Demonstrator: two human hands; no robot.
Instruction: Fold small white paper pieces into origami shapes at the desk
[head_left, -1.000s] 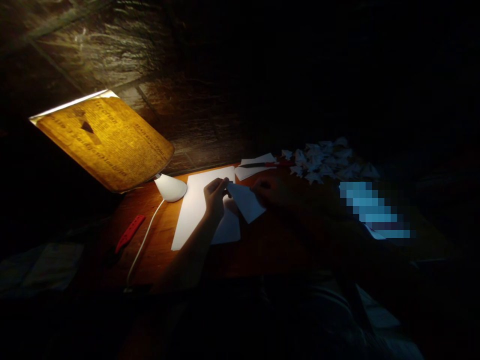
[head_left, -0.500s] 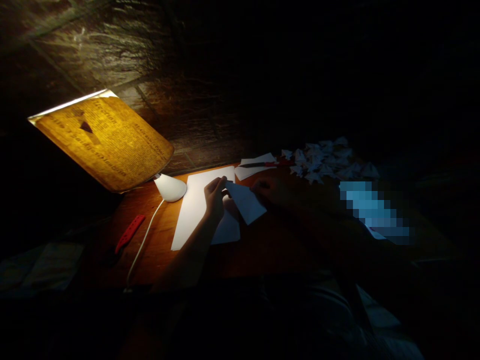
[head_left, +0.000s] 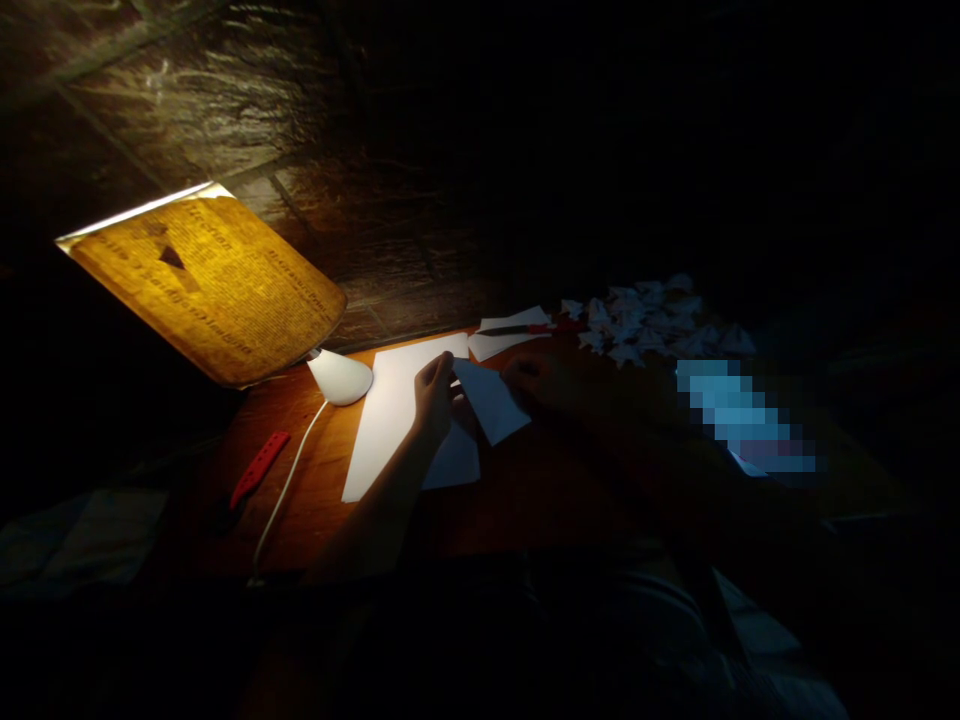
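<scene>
Folded paper piece [head_left: 491, 400], white and straight-edged, held tilted in the head view near the middle of the wooden counter [head_left: 330, 450], one corner pointing up and to the left. Just past the right edge of the white paper sheets [head_left: 390, 420], apparently raised off the wood. At the upper left corner, the left hand [head_left: 433, 392], thumb and fingers pinched on the paper. At the opposite side, the right hand [head_left: 534, 378], deep in shadow, fingers curled by the edge; whether clamped on it or merely touching, impossible to tell. Toward the far right, a heap of folded paper shapes [head_left: 652, 315], small and pointed, by all appearances finished. Flat on the counter, by contrast, the white paper sheets, uncreased as far as visible and presumably unused. Between those two states, judging by the plain outline, the piece in hand: probably an early stage, with most of the shaping left; creases too dim to read, number of pieces remaining not shown. Farther back, loose papers [head_left: 502, 347] with a red-handled knife [head_left: 538, 327] lying across. To the left, a glowing lampshade [head_left: 210, 285] over a white lamp base [head_left: 341, 378], and nearer, a red perforated strap [head_left: 259, 468], perhaps from a watch.
</scene>
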